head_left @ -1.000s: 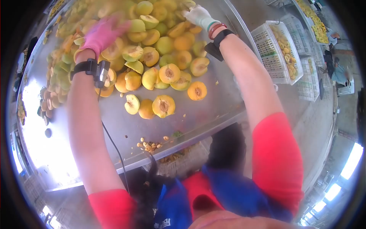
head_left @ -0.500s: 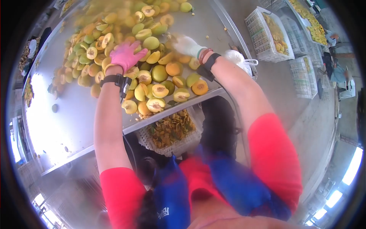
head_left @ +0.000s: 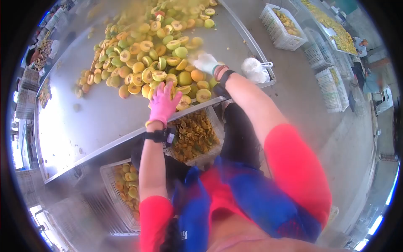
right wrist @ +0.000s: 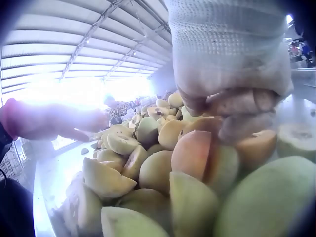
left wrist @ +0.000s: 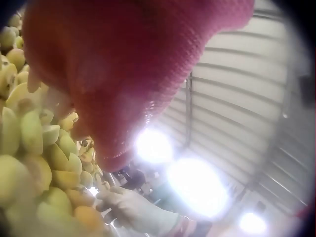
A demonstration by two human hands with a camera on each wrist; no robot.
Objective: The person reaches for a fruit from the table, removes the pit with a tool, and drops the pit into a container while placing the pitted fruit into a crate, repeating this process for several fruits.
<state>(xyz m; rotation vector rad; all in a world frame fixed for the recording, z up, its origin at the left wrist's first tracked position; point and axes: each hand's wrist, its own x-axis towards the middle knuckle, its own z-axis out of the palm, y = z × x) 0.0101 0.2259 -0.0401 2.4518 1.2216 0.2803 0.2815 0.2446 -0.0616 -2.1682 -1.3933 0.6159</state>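
Reaching over one fruit heap (head_left: 138, 67): one pink-gloved hand (head_left: 163, 104), one white-gloved hand (head_left: 206, 64)

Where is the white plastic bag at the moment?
In the head view, the white plastic bag sits at the near right corner of the metal table, just right of the white-gloved right hand.

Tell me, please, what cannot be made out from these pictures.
Right wrist view: whether the right hand holds anything; its curled fingers hide it.
Left wrist view: anything the left hand touches; its glove hides it.
Head view: farthest fruit, blurred; apron lettering, too small.
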